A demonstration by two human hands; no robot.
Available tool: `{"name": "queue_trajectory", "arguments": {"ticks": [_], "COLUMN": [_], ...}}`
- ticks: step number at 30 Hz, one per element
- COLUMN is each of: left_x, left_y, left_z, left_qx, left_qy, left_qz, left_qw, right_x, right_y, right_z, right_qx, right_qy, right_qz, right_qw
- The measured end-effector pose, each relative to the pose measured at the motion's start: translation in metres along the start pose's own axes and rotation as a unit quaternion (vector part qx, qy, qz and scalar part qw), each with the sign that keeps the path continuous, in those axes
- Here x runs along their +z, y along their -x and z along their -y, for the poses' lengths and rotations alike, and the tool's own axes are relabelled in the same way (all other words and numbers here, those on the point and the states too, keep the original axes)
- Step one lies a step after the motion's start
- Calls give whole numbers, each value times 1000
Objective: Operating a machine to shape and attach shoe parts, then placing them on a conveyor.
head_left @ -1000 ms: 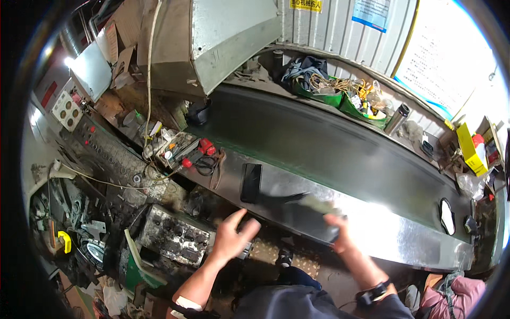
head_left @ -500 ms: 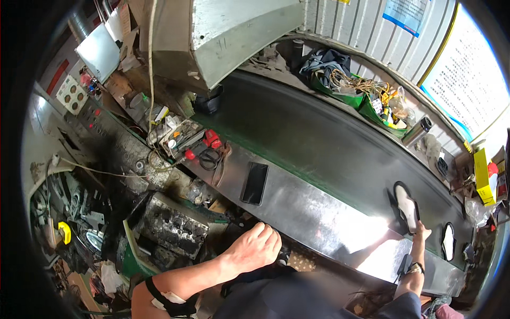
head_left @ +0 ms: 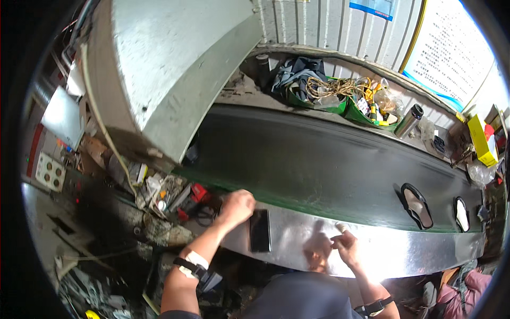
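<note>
My left hand (head_left: 237, 206) is closed in a loose fist above the near metal ledge, just beside a black phone (head_left: 260, 231); its fingers hide whatever may be inside. My right hand (head_left: 346, 245) hovers over the shiny ledge (head_left: 292, 239), fingers partly bent and apart, with a pale tip on one finger. No shoe is in it. Right of that hand, a black-edged slipper-like shoe (head_left: 417, 206) with a pale insole lies on the dark conveyor belt (head_left: 319, 159). A second such shoe (head_left: 461, 215) lies farther right.
Green bins (head_left: 340, 108) of cloth, cords and tools stand on the back shelf, beside a metal flask (head_left: 409, 121). A large grey machine housing (head_left: 175, 58) overhangs the belt's left end. A red-handled tool (head_left: 198, 192) and clutter lie left of the phone. A yellow box (head_left: 482, 141) stands far right.
My right hand has let go of the nearer shoe and drawn back left over the ledge. My left hand has moved forward beside the phone. The view has shifted.
</note>
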State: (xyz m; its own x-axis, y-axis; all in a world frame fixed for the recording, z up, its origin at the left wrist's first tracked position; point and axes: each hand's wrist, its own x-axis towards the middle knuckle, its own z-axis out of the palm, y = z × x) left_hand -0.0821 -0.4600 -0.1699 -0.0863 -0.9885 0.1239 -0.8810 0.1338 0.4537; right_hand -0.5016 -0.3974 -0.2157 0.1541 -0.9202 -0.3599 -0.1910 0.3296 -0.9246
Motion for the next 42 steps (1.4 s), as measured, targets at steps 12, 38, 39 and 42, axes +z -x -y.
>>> {"name": "queue_trajectory", "arguments": {"ticks": [12,38,39,42], "left_x": [-66,-11,-15,-37], "left_y": [-176,-123,-109,-74], "left_z": [220,281,241,122], "left_qx": [-141,-409,-340,-6], "left_qy": [110,-122,-145,-202], "left_qz": [42,-148,-151,-165], "left_qw": [983,892,917,966], "right_x": [92,47,41,17], "right_y": [-123,-9,3,38], "right_z": [85,69,57,33], "right_qx": [172,157,151,126], "right_qy": [-283,-491,-495,-500], "right_qz": [77,13,-5,-53], "right_qw": [941,857,855,855]}}
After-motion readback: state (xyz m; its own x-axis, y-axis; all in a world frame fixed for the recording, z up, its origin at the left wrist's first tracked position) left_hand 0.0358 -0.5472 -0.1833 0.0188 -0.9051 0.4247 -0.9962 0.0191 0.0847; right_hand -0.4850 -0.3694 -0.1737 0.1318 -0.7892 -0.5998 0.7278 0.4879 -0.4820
